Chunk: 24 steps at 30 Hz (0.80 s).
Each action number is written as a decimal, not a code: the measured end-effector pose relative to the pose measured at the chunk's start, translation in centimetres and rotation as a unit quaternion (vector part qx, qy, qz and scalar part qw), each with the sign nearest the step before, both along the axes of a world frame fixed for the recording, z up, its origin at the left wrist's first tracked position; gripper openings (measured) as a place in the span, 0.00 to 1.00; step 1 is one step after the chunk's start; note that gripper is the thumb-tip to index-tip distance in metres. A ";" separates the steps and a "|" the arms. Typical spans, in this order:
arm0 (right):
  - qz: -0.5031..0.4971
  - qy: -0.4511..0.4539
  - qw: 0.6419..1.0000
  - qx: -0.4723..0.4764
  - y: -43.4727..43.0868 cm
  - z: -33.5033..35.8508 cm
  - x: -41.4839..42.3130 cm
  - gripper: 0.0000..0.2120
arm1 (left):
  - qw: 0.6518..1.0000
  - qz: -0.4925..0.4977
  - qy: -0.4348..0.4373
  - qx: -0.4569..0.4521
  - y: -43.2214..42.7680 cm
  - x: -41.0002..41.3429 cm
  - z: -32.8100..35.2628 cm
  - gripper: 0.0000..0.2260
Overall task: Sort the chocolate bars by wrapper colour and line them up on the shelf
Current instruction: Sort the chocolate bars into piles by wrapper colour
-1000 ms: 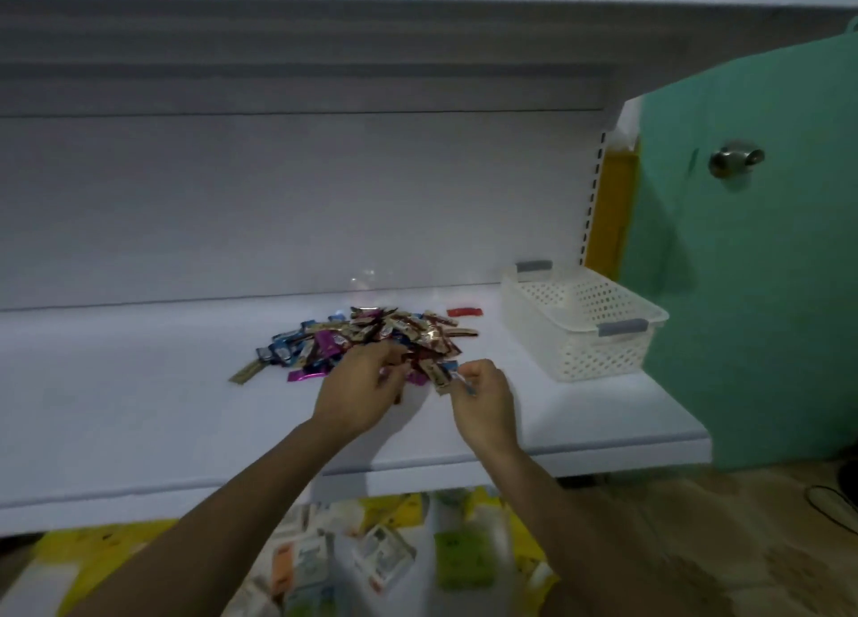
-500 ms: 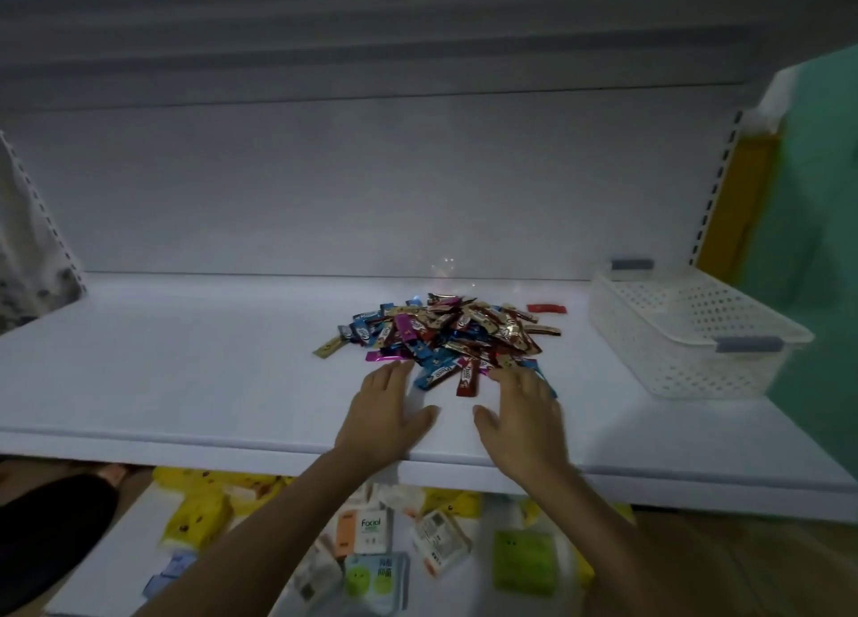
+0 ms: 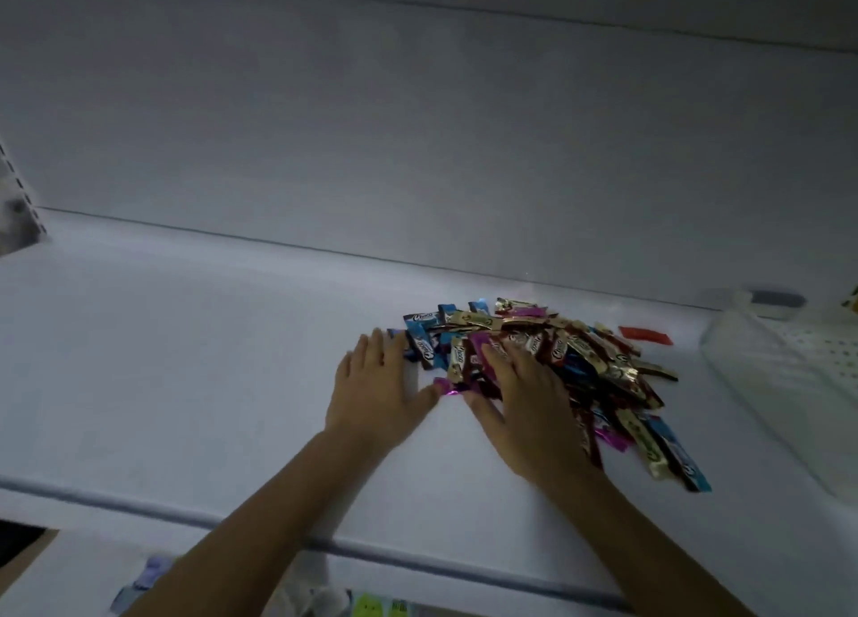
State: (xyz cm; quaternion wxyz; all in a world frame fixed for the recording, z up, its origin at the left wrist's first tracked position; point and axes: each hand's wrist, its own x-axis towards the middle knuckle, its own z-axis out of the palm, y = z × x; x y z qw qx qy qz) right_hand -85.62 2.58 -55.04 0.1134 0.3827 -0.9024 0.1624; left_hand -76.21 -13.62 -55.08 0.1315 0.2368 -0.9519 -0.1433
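Left hand (image 3: 377, 386), right hand (image 3: 531, 409), one bar pile (image 3: 599, 356), one basket (image 3: 770, 384)

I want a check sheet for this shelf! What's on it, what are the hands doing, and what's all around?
Surface: white shelf, dimly lit.
Job's things: chocolate bars in one mixed pile of blue, gold, pink and dark red, not yet sorted; one red bar lies apart to the right.
Clutter: white basket at the shelf's right end.
Hands: left hand flat at the pile's left edge; right hand flat on the pile; neither holds a bar.
Cables: nothing seen.
Surroundings: white back panel; blurred packets below the shelf.
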 end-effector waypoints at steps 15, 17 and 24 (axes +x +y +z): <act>-0.033 -0.011 0.999 -0.016 0.0 0.4 0.7 0.27 | 0.981 -0.152 0.105 0.055 -0.9 0.7 -0.2 0.22; -0.034 -0.013 0.999 -0.021 0.1 0.5 0.7 0.27 | 0.976 -0.162 0.120 0.076 -1.0 0.7 -0.2 0.21; -0.037 0.002 0.999 -0.034 0.2 0.6 1.0 0.23 | 0.948 -0.154 0.199 0.194 -1.3 0.8 0.2 0.18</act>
